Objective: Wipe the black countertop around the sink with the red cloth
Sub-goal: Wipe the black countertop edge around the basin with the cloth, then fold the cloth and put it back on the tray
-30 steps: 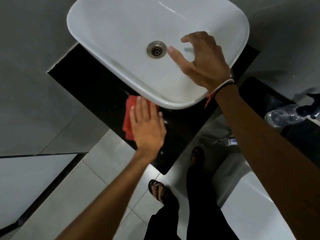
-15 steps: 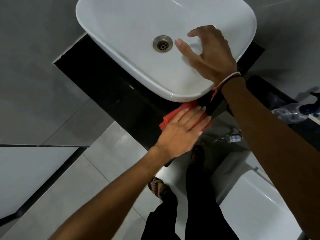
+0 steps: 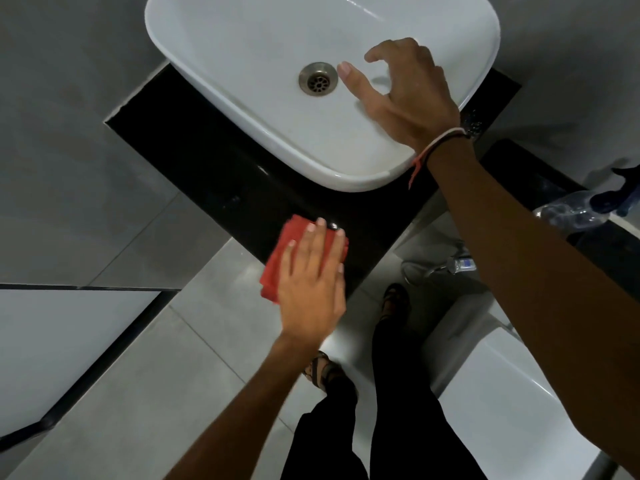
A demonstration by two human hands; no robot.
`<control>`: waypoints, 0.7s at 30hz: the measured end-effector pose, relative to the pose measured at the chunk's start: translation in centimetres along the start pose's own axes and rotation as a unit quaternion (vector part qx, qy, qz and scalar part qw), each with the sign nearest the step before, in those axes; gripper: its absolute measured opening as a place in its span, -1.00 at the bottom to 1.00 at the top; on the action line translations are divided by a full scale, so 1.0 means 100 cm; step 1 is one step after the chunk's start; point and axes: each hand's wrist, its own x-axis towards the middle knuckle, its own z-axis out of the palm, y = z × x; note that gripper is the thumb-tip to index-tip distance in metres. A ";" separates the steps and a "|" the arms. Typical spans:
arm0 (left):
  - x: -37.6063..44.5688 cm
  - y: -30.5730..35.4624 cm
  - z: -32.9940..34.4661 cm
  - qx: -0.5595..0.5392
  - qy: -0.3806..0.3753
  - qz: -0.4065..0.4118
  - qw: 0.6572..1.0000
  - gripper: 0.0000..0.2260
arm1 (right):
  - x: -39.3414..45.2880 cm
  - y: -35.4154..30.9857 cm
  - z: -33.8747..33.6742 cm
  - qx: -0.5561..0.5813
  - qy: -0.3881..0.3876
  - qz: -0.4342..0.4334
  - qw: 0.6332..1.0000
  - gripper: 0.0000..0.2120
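Head view: single camera looking down over both arms at a bathroom basin.
Left hand (image 3: 311, 275): flat, palm down, fingers spread and pressing on the red cloth (image 3: 277, 268); it does not clutch the cloth, only pins it under the palm and fingers.
Red cloth: bunched under and to the left of the left hand, lying on the near edge of the black countertop (image 3: 214, 174), partly overhanging toward the floor.
Right hand (image 3: 412, 95): unclenched, fingers curled loosely, thumb pointing at the drain (image 3: 318, 79); it is over the bowl of the white sink (image 3: 242, 46) and grasps nothing; whether it touches the basin I cannot tell.
Right wrist: thin cord bracelet (image 3: 440, 142) with a red tail hanging.
Black countertop: bare glossy strip between the left hand's fingertips and the sink's near rim.
Beyond the right forearm: clear spray bottle (image 3: 575, 211), lying near the frame's right edge.
Below the hands: grey floor tiles, dark trousers, sandalled feet.
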 end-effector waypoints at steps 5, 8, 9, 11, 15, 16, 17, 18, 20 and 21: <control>-0.010 0.049 -0.001 -0.011 -0.037 0.190 0.981 -0.48 | -0.003 -0.001 0.000 0.039 0.028 0.002 0.999 -0.32; -0.007 0.050 -0.006 -0.014 -0.027 0.258 0.966 -0.53 | -0.019 -0.001 -0.005 0.157 0.198 -0.046 0.967 -0.59; -0.008 0.041 -0.010 -0.023 -0.026 0.225 0.974 -0.52 | -0.036 0.004 -0.005 0.176 0.270 -0.044 0.946 -0.69; -0.007 0.016 -0.019 -0.039 -0.043 0.141 0.988 -0.50 | -0.085 0.024 0.003 0.204 0.359 0.015 0.911 -0.75; 0.000 -0.009 -0.032 0.000 -0.097 0.124 0.988 -0.42 | -0.200 0.060 0.055 0.398 0.167 0.285 0.856 -0.80; 0.002 -0.007 -0.036 -0.009 -0.093 0.117 0.989 -0.40 | -0.220 0.064 0.067 0.449 0.067 0.337 0.825 -0.91; 0.002 -0.006 -0.038 -0.020 -0.084 0.098 0.991 -0.37 | -0.235 0.065 0.077 0.493 -0.029 0.373 0.786 -0.93; 0.002 -0.005 -0.040 -0.026 -0.074 0.073 0.994 -0.33 | -0.246 0.067 0.085 0.529 -0.110 0.381 0.750 -0.88; 0.001 -0.004 -0.044 -0.028 -0.086 0.023 0.996 -0.29 | -0.259 0.069 0.095 0.568 -0.190 0.346 0.722 -0.71; 0.001 -0.002 -0.044 -0.035 -0.100 0.007 0.994 -0.30 | -0.261 0.070 0.097 0.575 -0.188 0.336 0.722 -0.65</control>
